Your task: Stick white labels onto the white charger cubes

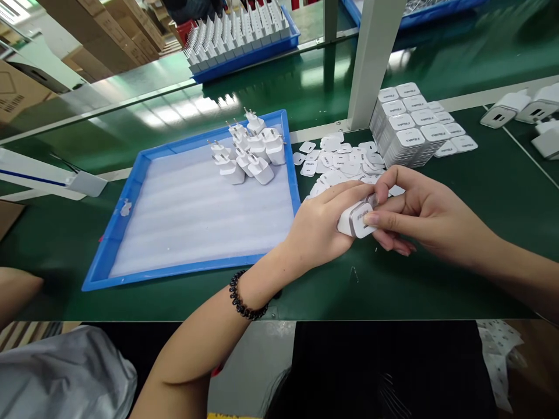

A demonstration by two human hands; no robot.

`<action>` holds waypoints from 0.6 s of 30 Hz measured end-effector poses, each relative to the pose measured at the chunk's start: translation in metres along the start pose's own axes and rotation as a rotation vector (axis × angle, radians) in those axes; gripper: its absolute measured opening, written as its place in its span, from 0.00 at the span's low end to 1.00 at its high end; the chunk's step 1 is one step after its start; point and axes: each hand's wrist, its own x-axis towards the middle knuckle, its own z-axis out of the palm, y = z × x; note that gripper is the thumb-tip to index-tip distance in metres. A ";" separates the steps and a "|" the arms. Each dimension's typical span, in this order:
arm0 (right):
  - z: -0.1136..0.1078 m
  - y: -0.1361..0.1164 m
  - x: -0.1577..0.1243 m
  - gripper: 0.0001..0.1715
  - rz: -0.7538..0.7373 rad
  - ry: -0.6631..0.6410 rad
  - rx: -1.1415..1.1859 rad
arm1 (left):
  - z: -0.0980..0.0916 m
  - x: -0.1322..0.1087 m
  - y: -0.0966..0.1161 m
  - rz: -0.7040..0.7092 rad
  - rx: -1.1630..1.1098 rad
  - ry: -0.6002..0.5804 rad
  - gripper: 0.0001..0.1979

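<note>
My left hand [325, 224] is closed around a white charger plug [347, 221], held over the green bench just right of the blue tray. The fingers of my right hand [419, 215] pinch a small white printed card [363, 221] against the charger's end face. Beneath and behind my hands lies a loose scatter of similar white cards [338, 160]. Neat stacks of the cards [408, 137] stand behind my right hand. My left palm and the charger's far end are hidden.
A blue-rimmed tray [192, 267] holds a cluster of white chargers [248, 151] at its far right corner. More chargers [506, 109] lie at the right edge. A white post [371, 64] rises behind the cards. Another person's arm [17, 294] shows at the left.
</note>
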 end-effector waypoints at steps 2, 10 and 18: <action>0.000 0.000 0.000 0.21 -0.001 0.002 -0.005 | 0.000 0.000 0.000 0.001 0.001 -0.002 0.15; 0.001 0.001 0.000 0.21 -0.003 0.013 -0.027 | 0.000 0.001 0.001 -0.030 0.013 -0.020 0.14; 0.003 0.000 0.000 0.22 0.002 0.028 -0.038 | 0.000 0.001 0.001 -0.002 0.007 0.002 0.15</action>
